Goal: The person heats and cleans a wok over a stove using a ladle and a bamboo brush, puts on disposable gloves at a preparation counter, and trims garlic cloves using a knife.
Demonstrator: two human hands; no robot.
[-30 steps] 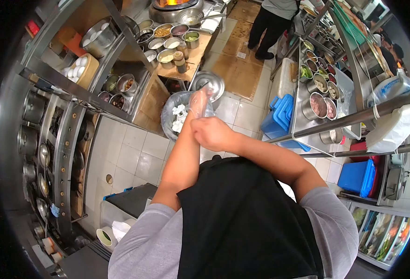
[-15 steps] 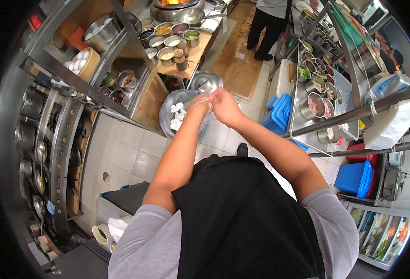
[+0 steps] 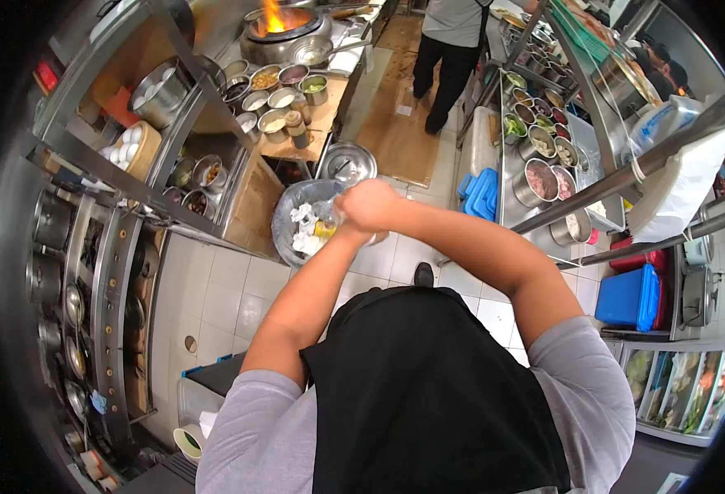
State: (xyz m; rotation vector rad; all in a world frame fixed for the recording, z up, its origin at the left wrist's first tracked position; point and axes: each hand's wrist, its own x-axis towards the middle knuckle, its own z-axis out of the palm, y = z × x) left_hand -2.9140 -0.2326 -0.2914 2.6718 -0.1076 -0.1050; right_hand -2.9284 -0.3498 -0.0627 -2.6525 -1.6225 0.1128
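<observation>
My right hand (image 3: 369, 205) is closed, back of the hand toward me, over the right rim of a lined waste bin (image 3: 283, 221). It grips thin clear plastic (image 3: 335, 212) that looks like a disposable glove, bunched at my left hand. Below and partly behind it is my left hand (image 3: 353, 234), its fingers hidden. Crumpled white paper (image 3: 303, 244) and a yellow wrapper (image 3: 324, 229) lie in the bin. Just beyond stands a round metal lid (image 3: 351, 161).
A wooden counter (image 3: 284, 148) with several metal food tins and a flaming burner (image 3: 284, 25) lies ahead left. At right, a steel table (image 3: 515, 206) holds more tins, with a blue container (image 3: 479, 193) beside it. A co-worker (image 3: 445, 49) stands on the cardboard ahead.
My hands have come lower and slightly left, the right now covering the left hand's fingers. The yellow wrapper shows more. The burner flame rises higher, and the whole view has shifted a little.
</observation>
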